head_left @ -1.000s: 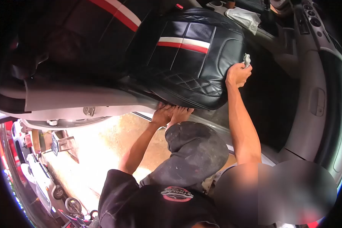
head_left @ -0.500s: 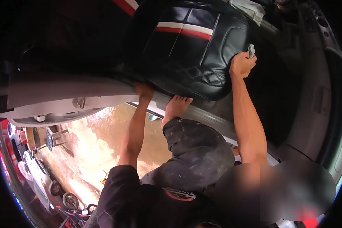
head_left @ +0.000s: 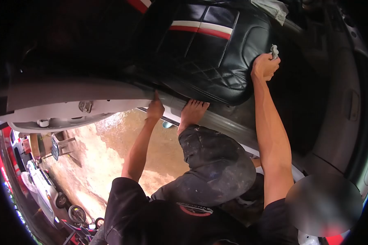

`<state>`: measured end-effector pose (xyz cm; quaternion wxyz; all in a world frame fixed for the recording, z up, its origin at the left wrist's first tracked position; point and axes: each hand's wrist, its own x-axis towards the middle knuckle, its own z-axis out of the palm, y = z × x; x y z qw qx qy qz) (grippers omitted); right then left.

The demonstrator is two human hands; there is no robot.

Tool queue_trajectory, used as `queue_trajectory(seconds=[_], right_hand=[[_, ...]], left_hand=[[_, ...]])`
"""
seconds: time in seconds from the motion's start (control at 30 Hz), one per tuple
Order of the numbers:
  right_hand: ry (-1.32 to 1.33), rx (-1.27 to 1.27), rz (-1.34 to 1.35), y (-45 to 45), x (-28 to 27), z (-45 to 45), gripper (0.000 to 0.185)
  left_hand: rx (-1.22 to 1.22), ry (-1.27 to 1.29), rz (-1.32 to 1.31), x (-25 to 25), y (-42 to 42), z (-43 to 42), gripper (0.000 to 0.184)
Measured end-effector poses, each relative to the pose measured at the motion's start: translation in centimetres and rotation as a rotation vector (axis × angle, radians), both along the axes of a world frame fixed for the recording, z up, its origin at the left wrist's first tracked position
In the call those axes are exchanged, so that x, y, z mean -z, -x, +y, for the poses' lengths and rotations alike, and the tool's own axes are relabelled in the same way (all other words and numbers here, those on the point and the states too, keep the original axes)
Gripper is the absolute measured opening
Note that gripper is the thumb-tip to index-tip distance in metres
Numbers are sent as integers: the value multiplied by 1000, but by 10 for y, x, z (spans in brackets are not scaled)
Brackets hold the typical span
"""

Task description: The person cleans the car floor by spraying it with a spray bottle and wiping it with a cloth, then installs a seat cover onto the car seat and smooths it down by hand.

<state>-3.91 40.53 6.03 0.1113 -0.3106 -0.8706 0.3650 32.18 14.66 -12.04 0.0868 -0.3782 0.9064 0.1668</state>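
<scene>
Cloth (head_left: 274,52) nr R side of seat (head_left: 206,51)

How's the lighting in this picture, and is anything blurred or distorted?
Head view: the ground outside is partly washed out by bright light, while the car floor sinks into shadow; head view: soft sheen on the black seat; head view: a round grey blur hides part of the lower right, and wide-angle distortion shows towards the dark, rounded edges.

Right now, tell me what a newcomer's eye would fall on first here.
Probably the black car seat in the upper middle, with its white and red stripes running across it. Next, the right hand beside the seat's right edge, gripping a pale crumpled cloth. Then the bare foot just below the seat.
</scene>
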Motion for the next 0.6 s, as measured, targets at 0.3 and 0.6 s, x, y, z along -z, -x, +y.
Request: queue_trajectory(seconds=[0.3,0.6], right_hand=[[-6,-29,10,1,8,5,41],[12,-23,13,1,4,3,39]], left_hand=[[283,-83,-113,17,-33,46,84],[58,-161,1,-19,-39,61,59]])
